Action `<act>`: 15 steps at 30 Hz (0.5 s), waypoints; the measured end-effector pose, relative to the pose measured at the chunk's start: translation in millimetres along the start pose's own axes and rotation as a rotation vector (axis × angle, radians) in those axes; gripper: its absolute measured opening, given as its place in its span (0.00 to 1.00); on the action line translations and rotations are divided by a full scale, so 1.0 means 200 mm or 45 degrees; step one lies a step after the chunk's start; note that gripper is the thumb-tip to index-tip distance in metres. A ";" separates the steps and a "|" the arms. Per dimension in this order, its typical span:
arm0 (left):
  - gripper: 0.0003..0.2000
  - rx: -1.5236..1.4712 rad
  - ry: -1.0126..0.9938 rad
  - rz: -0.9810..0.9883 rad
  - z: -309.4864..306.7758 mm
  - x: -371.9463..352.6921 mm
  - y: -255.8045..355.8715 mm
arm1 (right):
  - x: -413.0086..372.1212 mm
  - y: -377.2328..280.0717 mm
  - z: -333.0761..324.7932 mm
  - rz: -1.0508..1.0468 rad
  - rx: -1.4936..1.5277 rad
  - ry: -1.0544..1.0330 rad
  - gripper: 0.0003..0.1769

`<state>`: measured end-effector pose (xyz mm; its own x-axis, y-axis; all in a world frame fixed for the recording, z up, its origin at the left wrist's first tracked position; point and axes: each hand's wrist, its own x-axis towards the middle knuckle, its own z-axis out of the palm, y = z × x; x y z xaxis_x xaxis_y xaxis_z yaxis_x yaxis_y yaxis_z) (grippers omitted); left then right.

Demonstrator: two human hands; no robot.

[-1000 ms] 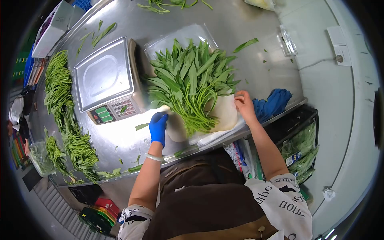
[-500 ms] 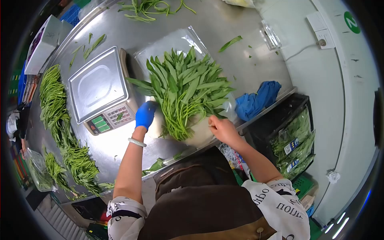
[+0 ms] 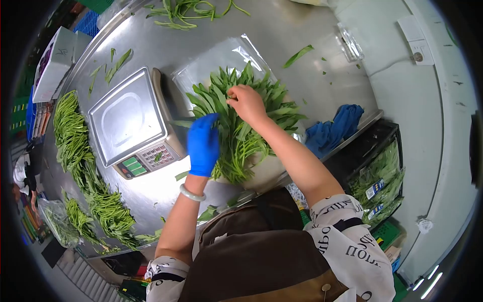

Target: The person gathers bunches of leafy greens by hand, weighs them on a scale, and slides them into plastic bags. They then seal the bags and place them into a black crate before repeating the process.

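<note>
A bunch of long-leafed greens (image 3: 239, 136), which looks like water spinach, lies on a clear plastic bag (image 3: 201, 68) with its stems toward me. My left hand (image 3: 204, 143), in a blue glove, is at the left side of the bunch, fingertips against the leaves; how far its fingers are closed is hidden. Bare, my right hand (image 3: 247, 104) is over the upper leaves with its fingers curled in a pinch. Whatever may be between those fingertips is too small to make out. Left of my gloved hand stands a weighing scale (image 3: 126, 118) with a metal pan.
Bundled greens (image 3: 73, 131) line the table's left side. Loose stems (image 3: 186, 12) lie at the far edge. A crumpled blue cloth or glove (image 3: 334, 128) sits on the right, beside a black crate (image 3: 390, 151) of bagged greens. The wall (image 3: 392, 90) bounds the right side.
My right hand has moved from the bunch's lower right up and left onto the leaves. My left hand has shifted right, against the greens. The whole view has shifted slightly.
</note>
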<state>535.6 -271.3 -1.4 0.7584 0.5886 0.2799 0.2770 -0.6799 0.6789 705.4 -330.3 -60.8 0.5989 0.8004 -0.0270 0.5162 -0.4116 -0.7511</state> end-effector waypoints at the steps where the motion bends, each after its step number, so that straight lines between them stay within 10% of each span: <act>1: 0.16 -0.059 -0.083 -0.009 0.04 0.03 0.01 | 0.01 0.00 0.01 -0.006 -0.076 0.009 0.10; 11: 0.13 -0.409 -0.095 -0.755 0.18 0.11 -0.04 | -0.07 -0.02 -0.10 -0.325 0.072 0.072 0.10; 15: 0.08 -0.324 -0.184 -0.520 0.27 0.09 -0.17 | -0.05 -0.04 -0.12 -0.659 -0.069 0.146 0.10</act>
<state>571.0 -261.6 -56.0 0.6971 0.7056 -0.1274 0.4289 -0.2680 0.8627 710.7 -345.2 -38.8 0.3192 0.8531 0.4126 0.7908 0.0001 -0.6121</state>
